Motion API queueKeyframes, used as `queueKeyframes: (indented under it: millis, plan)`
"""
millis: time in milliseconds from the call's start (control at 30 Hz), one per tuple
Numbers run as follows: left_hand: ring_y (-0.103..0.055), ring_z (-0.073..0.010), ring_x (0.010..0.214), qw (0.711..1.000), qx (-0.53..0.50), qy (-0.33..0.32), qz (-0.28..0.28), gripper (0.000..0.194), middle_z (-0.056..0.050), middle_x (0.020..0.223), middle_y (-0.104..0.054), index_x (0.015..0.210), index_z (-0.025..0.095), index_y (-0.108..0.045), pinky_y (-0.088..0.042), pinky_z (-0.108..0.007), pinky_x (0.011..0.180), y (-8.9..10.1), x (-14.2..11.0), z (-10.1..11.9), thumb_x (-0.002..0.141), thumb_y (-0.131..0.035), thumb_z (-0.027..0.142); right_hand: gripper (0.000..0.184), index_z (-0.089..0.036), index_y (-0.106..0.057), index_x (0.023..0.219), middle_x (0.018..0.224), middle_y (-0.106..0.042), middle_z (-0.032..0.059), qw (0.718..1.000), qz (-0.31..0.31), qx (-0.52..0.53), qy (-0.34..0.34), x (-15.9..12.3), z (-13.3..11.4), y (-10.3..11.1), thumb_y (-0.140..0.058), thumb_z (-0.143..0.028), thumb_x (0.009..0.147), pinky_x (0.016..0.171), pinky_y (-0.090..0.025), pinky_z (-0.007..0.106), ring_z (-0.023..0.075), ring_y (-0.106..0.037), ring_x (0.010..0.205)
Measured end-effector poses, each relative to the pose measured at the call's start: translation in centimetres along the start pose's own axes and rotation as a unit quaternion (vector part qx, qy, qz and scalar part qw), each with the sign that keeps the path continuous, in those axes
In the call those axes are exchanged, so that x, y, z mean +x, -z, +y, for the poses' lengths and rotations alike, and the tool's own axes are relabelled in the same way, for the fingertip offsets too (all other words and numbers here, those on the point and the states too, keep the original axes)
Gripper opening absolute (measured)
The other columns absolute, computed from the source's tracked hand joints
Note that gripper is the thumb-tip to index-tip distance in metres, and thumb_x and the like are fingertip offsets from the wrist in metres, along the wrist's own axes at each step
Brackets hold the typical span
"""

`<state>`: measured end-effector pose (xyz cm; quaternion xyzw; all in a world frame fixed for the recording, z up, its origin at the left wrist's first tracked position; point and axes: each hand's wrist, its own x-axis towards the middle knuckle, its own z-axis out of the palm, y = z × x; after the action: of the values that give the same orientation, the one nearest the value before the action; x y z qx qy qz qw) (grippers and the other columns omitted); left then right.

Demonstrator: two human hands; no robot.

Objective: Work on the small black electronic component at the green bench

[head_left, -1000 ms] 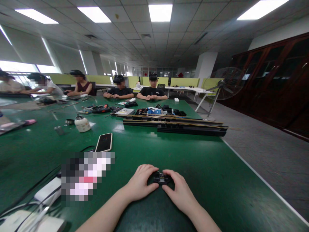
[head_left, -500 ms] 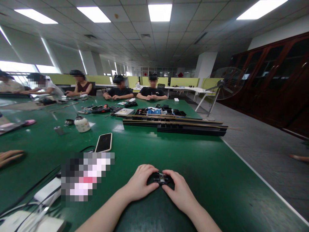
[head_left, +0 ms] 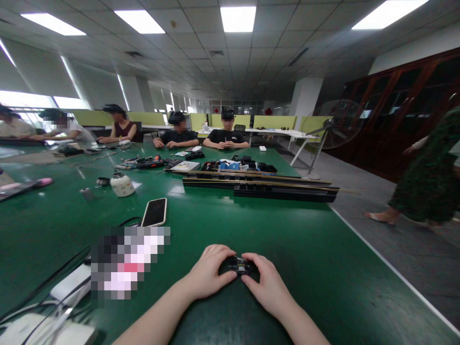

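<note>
A small black device (head_left: 240, 265) with a lighter, metallic-looking middle lies low at the table's near side; its exact kind is too small to tell. My left hand (head_left: 212, 268) grips its left end, fingertips at the far edge and thumb at the near edge. On the other end, my right hand (head_left: 265, 278) pinches it the same way. Both hands are closed around it, and the fingers cover its two ends. The green tabletop (head_left: 201, 225) is just beneath.
A phone (head_left: 155, 212), a white jar (head_left: 122, 185) and a power strip (head_left: 46, 330) with cables are to the left. Long black rails (head_left: 287, 192) with thin rods lie ahead. Several people sit around the table's far side; a person (head_left: 427, 167) walks at right, near a fan (head_left: 328, 124).
A person in a dark green patterned garment has come into view at right. The hand at the left edge has gone from view. My hands and the black device look unmoved.
</note>
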<state>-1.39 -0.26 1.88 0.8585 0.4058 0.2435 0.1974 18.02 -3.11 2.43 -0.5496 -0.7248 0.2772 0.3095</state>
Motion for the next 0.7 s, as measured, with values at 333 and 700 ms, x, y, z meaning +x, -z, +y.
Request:
queueKeyframes:
  millis: [333,700]
  plan:
    - [-0.049,-0.0233,0.105,1.000,-0.002,-0.002,0.000,0.032,-0.005,0.110,-0.057,0.111,0.024,-0.054,-0.036,-0.037,0.094,-0.07,-0.12,-0.10,0.081,-0.060,0.034,0.034,-0.022,-0.059,0.103,0.108,-0.064,0.0053,1.000,0.000,-0.003,0.000,0.00,-0.01,0.04,-0.056,-0.017,0.069,0.093,-0.040,0.037,0.0221,-0.057,0.103]
    - [-0.049,-0.0243,0.105,1.000,-0.017,-0.002,0.001,0.030,-0.005,0.109,-0.057,0.108,0.024,-0.053,-0.035,-0.039,0.094,0.06,-0.11,0.14,0.080,-0.060,0.032,0.034,-0.023,-0.060,0.102,0.108,-0.065,0.0055,1.000,0.002,-0.002,0.005,-0.06,-0.31,0.16,-0.059,-0.020,0.069,0.094,-0.040,0.038,0.0224,-0.057,0.104]
